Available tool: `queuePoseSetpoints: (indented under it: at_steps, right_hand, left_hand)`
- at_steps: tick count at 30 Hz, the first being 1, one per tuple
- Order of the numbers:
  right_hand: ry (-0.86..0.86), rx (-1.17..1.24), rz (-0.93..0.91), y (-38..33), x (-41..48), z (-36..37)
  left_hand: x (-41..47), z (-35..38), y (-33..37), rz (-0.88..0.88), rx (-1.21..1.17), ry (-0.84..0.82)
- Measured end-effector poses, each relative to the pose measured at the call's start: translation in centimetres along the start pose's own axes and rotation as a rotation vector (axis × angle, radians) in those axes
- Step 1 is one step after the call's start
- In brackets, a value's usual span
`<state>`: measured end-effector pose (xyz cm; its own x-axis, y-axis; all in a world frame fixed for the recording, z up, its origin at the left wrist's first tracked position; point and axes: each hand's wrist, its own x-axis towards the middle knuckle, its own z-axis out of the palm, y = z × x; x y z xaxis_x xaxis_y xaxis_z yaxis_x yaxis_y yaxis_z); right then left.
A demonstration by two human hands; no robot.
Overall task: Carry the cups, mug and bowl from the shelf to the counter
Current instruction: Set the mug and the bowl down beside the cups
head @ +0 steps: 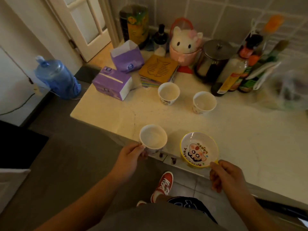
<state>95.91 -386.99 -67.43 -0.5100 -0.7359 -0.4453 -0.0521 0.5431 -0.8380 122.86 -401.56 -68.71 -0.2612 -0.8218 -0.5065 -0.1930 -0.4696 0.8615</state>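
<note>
Far left, beside the bench (250, 134), a blue water bottle (56, 77) stands on the floor, clear of the work. On the bench's left end sit two purple tissue packs (113, 82), pushed back so the front stays free. The left hand (131, 155) is closed around the side of the mug (153, 139), held upright just over the bench's front edge, probably so it can be set down level. Behind it, two cups (168, 93) already stand upright on the bench, apart from each other and away from the clutter at the wall, which leaves room in front. The right hand (225, 175) pinches the rim of the yellow bowl (199, 150) at its near side; the bowl hangs roughly level above the front edge, seemingly about to be lowered. The two hands are well apart, one item each. Bottles (233, 75) crowd the right back corner.
</note>
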Motion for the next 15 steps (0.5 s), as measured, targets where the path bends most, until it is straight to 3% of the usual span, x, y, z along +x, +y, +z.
queuePoseSetpoints:
  at_steps: [15]
  right_hand:
    - [0.003,0.052,0.048,-2.7,4.3,-0.7]
  left_hand:
    - [6.8,1.4,3.2,-0.032,0.086,-0.002]
